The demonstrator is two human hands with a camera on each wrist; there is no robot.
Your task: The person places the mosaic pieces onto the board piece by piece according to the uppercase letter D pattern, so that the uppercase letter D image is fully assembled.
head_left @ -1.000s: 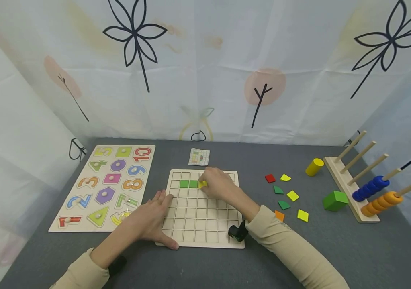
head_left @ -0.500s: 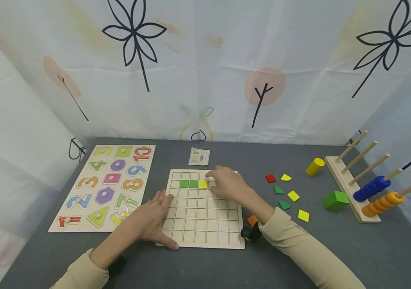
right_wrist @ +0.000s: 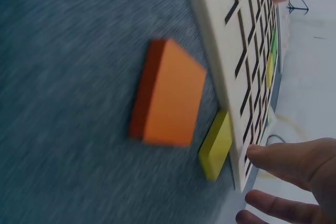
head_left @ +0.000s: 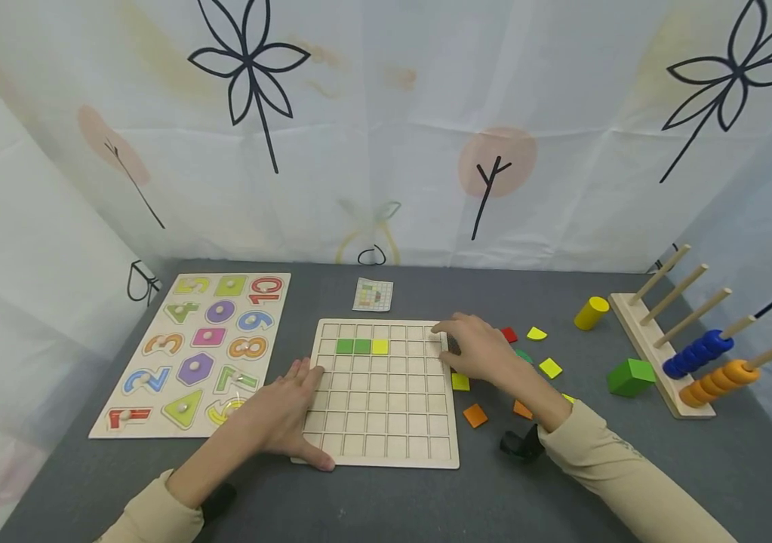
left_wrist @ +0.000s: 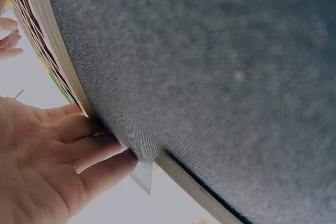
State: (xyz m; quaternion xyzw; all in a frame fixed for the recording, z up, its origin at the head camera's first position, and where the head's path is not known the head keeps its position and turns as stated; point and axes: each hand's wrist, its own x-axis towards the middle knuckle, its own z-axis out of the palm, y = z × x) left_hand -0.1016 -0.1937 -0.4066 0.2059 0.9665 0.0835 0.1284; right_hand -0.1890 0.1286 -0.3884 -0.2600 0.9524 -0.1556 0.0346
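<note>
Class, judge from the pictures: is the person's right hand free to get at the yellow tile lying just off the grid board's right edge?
Probably yes. The right hand holds nothing, and the yellow tile lies uncovered on the mat just below it, beside the grid board.

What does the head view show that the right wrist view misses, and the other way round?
Only the head view shows the left hand resting flat on the grid board's left edge, the two green tiles, the number puzzle and the ring stacker. Only the right wrist view shows how thick the orange tile is, side on. Both show the board, the right hand at its right edge, and a yellow tile beside that edge.
</note>
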